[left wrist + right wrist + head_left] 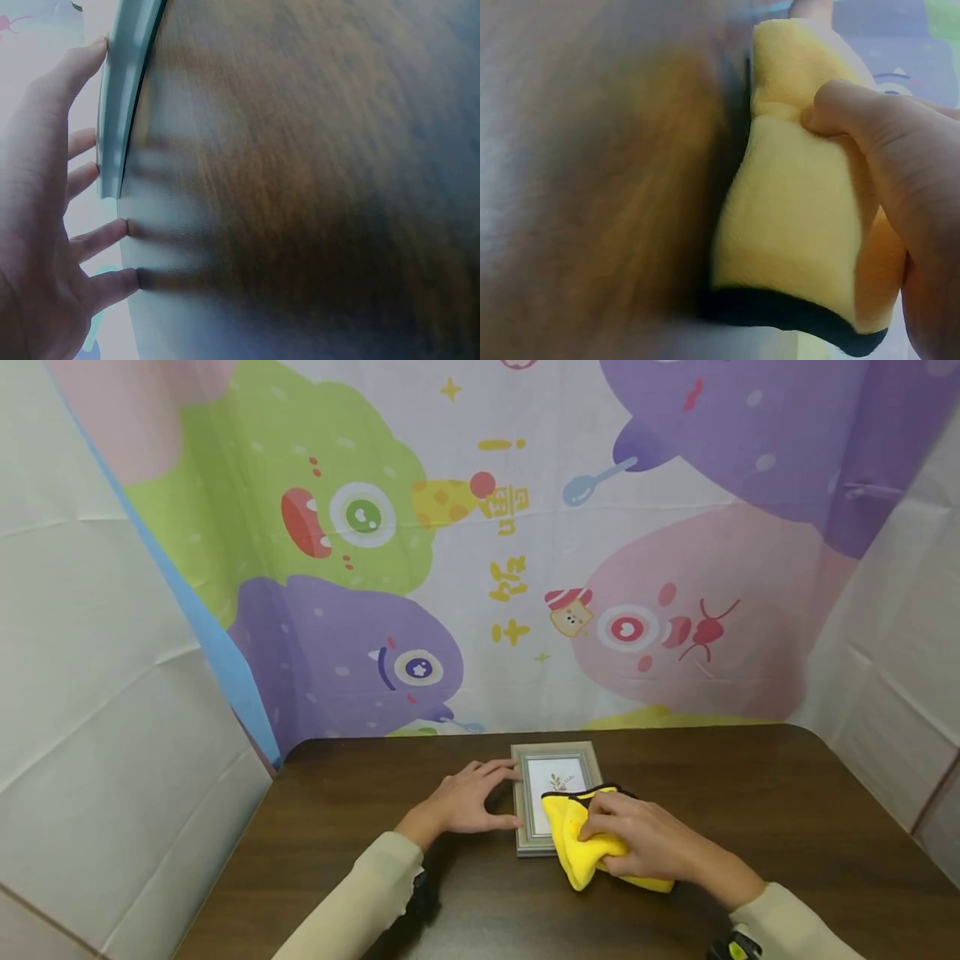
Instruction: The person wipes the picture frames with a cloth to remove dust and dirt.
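A picture frame [522, 843] with a grey-green border and a small plant print lies flat on the table. My left hand [468, 797] spreads its fingers along the frame's left edge. In the left wrist view, the thumb and some fingertips of that hand [45, 187] touch the frame's side [120, 105], while others rest on the table. My right hand [648, 835] grips a yellow cloth [577, 852] with black edging over the frame's lower right part. The thumb presses into the cloth [795, 202] in the right wrist view. The cloth hides that corner of the frame.
The dark brown wooden table [345, 860] has rounded far corners. Behind it hangs a curtain [510, 685] printed with cartoon monsters. Pale panels [112, 693] stand at both sides of the table.
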The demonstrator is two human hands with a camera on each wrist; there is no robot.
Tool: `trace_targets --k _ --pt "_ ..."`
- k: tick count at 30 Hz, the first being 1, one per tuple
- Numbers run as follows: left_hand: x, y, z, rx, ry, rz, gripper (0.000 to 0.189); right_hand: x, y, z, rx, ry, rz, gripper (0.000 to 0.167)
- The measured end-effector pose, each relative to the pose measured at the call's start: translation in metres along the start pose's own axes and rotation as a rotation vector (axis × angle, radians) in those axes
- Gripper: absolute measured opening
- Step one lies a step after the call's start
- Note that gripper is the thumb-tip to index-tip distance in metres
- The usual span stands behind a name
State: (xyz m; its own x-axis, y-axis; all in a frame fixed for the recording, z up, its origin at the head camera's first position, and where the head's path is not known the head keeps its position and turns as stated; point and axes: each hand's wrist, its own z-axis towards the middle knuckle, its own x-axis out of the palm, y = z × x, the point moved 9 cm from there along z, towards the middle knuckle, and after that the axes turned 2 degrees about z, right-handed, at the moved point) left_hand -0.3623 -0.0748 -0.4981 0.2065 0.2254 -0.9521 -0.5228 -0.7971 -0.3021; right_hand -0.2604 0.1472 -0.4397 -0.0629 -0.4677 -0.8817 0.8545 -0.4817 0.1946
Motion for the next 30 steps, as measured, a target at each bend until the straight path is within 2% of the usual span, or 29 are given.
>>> trace_targets --k 3,11,30 --pt "0.001 0.0 0.0 -0.001 0.004 0.003 0.081 0.006 0.0 -0.004 0.002 0.019 -0.037 0.039" --pt "0.002 0.001 0.001 0.005 -0.004 0.0 0.08 0.012 -0.004 -0.009 -0.015 -0.012 -0.123 0.042" --pt "0.0 0.0 -0.001 0.02 -0.003 -0.005 0.08 0.019 0.004 0.001 -0.055 -0.051 -0.204 0.041"
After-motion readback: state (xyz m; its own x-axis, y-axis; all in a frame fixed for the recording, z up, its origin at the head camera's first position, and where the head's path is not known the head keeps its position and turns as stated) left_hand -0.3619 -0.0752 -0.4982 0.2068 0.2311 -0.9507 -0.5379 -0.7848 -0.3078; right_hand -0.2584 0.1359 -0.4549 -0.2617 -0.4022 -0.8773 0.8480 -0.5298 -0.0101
